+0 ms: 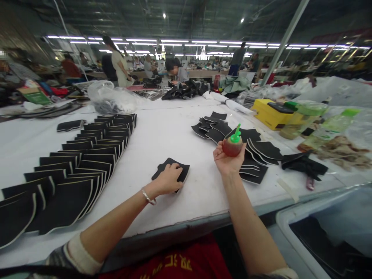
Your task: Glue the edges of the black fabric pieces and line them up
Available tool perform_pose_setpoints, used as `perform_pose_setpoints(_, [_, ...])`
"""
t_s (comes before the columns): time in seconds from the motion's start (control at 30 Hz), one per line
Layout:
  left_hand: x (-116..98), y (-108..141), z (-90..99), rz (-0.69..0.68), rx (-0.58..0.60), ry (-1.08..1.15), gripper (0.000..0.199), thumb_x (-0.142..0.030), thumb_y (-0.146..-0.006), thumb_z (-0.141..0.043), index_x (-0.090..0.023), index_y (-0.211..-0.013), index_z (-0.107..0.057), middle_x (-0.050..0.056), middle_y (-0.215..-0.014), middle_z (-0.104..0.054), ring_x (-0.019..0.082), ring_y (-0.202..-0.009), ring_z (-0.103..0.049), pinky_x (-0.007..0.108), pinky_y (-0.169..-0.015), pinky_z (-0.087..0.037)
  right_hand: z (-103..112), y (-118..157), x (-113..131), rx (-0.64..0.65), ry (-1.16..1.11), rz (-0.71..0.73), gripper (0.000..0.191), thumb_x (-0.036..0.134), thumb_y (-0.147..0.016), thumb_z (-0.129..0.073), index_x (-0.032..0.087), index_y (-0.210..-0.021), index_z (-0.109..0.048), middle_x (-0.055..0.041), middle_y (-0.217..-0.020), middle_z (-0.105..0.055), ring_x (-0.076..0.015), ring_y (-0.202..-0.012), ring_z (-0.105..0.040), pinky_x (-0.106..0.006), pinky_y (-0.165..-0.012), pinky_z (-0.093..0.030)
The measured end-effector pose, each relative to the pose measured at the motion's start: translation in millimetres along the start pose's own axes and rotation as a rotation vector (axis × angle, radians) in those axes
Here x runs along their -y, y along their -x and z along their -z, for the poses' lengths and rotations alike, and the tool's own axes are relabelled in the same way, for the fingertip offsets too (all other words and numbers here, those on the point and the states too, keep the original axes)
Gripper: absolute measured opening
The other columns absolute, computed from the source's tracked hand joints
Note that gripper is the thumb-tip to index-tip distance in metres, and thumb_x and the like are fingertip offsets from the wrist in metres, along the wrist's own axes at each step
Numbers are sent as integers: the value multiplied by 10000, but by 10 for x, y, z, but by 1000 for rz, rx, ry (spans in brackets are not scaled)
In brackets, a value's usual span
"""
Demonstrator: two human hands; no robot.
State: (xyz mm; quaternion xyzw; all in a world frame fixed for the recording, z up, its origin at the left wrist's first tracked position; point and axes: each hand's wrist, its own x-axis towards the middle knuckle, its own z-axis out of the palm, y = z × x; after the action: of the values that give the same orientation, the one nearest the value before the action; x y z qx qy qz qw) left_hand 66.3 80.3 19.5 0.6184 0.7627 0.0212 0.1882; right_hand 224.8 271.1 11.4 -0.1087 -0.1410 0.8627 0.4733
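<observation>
My left hand (168, 178) lies over a single black cut piece (163, 162) with a pale edge, flat on the white table. Its fingers curl down onto the piece, gripping it near its right side. In my right hand (231, 161), palm up, is a round squeeze bottle (232, 147) of reddish-brown liquid, its green nozzle pointing upward. Just beyond that hand is a loose pile of black cut pieces (219, 131), some partly hidden behind the hand and bottle. Long overlapping rows of similar black pieces (95, 164) stretch along the table's left side.
A yellow box (269, 114) and two plastic bottles (331, 126) stand at the right, near a crumpled brown cloth (340, 151). A pale bin (283, 221) holding dark material is below the table's right edge. A clear plastic bag (107, 97) lies farther back. Several people work beyond.
</observation>
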Motion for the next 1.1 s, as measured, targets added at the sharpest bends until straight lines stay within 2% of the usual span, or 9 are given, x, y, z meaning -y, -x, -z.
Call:
perform_pose_setpoints(0.37, [-46,-8,67,21,38,-13,449,-250,-767,-524,-101,-1180,-621,176,-1440,-423,356,-1214,-453,407,-995,-425,-14,12,-19,-17,25,-15,713,768,-864,-350,125,-864,-656,-89,-771,-666,-143,-594,-613,-249,-522,-541])
perform_pose_setpoints(0.5, [-159,-3,76,47,47,-40,453,-208,-756,-539,-81,-1184,-619,191,-1424,-431,356,-1201,-458,410,-973,-446,-15,8,-41,-23,27,-11,700,766,-864,-351,135,-855,-653,-88,-771,-662,-136,-581,-594,-238,-509,-526])
perform_pose_setpoints(0.63, [-339,-9,121,110,8,-97,447,-147,-743,-547,-35,-1169,-624,222,-1328,-492,367,-1161,-491,439,-949,-473,-24,16,-56,-19,28,-29,666,731,-882,-366,135,-853,-661,-94,-767,-669,-138,-582,-592,-242,-517,-530])
perform_pose_setpoints(0.73, [-454,-16,149,139,23,-109,527,-118,-700,-594,-4,-1214,-614,259,-1350,-481,389,-1213,-482,452,-992,-461,13,54,-42,-28,36,-51,589,689,-859,-483,134,-878,-679,-107,-782,-690,-159,-614,-624,-271,-556,-560])
perform_pose_setpoints(0.83, [-468,-121,107,153,71,-69,747,-98,-624,-660,12,-1350,-526,291,-1494,-340,433,-1330,-389,468,-1041,-439,145,14,-39,15,34,-75,487,604,-803,-639,135,-922,-696,-120,-842,-715,-186,-685,-666,-307,-623,-587])
perform_pose_setpoints(0.87, [-443,-186,83,161,68,-52,765,-106,-634,-658,15,-1374,-505,292,-1513,-319,435,-1344,-377,477,-1049,-432,196,-23,-46,39,23,-90,456,566,-798,-669,136,-944,-698,-127,-879,-723,-191,-724,-680,-312,-660,-591])
perform_pose_setpoints(1.0, [-282,-446,-4,239,19,-38,468,-75,-812,-438,-69,-1220,-666,250,-1388,-513,378,-1258,-507,535,-1033,-421,306,-126,-106,53,20,-126,391,495,-773,-730,135,-923,-699,-127,-889,-740,-189,-730,-699,-308,-683,-590])
perform_pose_setpoints(1.1, [-219,-467,-34,174,-24,-14,430,-76,-803,-435,-122,-1130,-712,234,-1247,-610,359,-1182,-559,547,-976,-456,272,-82,-156,25,29,-121,390,467,-749,-760,114,-903,-701,-142,-870,-743,-198,-702,-705,-310,-663,-592])
